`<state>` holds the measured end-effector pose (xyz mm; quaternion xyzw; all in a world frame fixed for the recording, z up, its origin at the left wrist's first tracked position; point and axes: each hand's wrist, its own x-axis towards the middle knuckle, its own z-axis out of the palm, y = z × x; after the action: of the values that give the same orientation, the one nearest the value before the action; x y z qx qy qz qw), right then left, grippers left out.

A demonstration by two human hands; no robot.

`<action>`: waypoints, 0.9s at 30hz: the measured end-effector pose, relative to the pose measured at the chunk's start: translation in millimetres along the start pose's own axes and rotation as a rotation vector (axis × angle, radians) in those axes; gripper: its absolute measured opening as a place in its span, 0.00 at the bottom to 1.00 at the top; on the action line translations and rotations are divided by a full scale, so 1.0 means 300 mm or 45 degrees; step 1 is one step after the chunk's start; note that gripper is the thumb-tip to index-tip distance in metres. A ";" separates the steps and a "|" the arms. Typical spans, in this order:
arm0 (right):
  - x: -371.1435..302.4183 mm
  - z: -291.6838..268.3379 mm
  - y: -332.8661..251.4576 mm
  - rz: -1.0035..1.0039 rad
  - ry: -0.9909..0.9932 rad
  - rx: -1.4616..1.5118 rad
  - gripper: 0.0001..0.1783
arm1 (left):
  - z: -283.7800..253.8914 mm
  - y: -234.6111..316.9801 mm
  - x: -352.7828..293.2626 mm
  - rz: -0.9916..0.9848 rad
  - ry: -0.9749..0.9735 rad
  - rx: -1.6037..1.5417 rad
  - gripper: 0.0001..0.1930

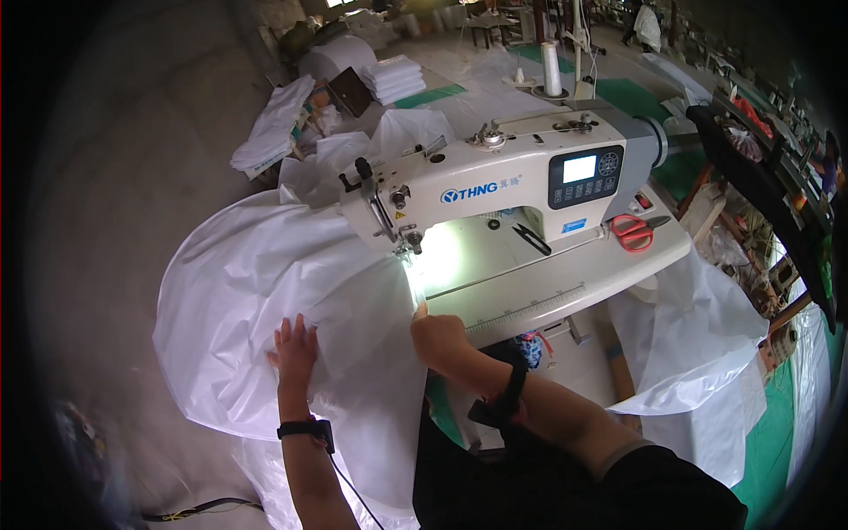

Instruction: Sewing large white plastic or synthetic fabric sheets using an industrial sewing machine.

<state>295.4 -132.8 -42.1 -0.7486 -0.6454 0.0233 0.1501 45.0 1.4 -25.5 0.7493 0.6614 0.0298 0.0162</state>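
Observation:
A large white sheet, glossy and thin like plastic or coated cloth (238, 300), drapes over the left of the sewing table and hangs off it. My left hand (294, 352) lies on the sheet with fingers spread. At the sheet's right edge, just in front of the needle, my right hand (439, 341) is closed, its fingertips on that edge. The white sewing machine (521, 168) stands across the table, and its lamp lights the needle area (409, 256). The sheet's edge runs from the presser foot toward me. Black bands circle both wrists.
Red-handled scissors (632, 231) and black thread snips (532, 238) lie on the machine bed. A thread cone (551, 71) stands behind. Stacked white sheets (393, 79) sit at the back left. More white material (685, 353) hangs at the right, beside a cluttered rack (768, 141).

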 end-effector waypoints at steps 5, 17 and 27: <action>0.082 0.014 0.030 -0.031 -0.016 -0.040 0.31 | 0.004 -0.018 0.094 -0.029 -0.019 -0.053 0.27; 0.208 0.036 0.063 -0.042 0.014 0.125 0.11 | 0.040 -0.032 0.185 -0.085 0.085 -0.052 0.27; 0.189 0.044 0.083 -0.045 0.124 0.160 0.09 | 0.057 -0.039 0.182 -0.091 0.169 -0.088 0.26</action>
<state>325.7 -78.2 -52.1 -0.7265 -0.6476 0.0246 0.2284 41.3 57.4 -42.1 0.7207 0.6858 0.1017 -0.0006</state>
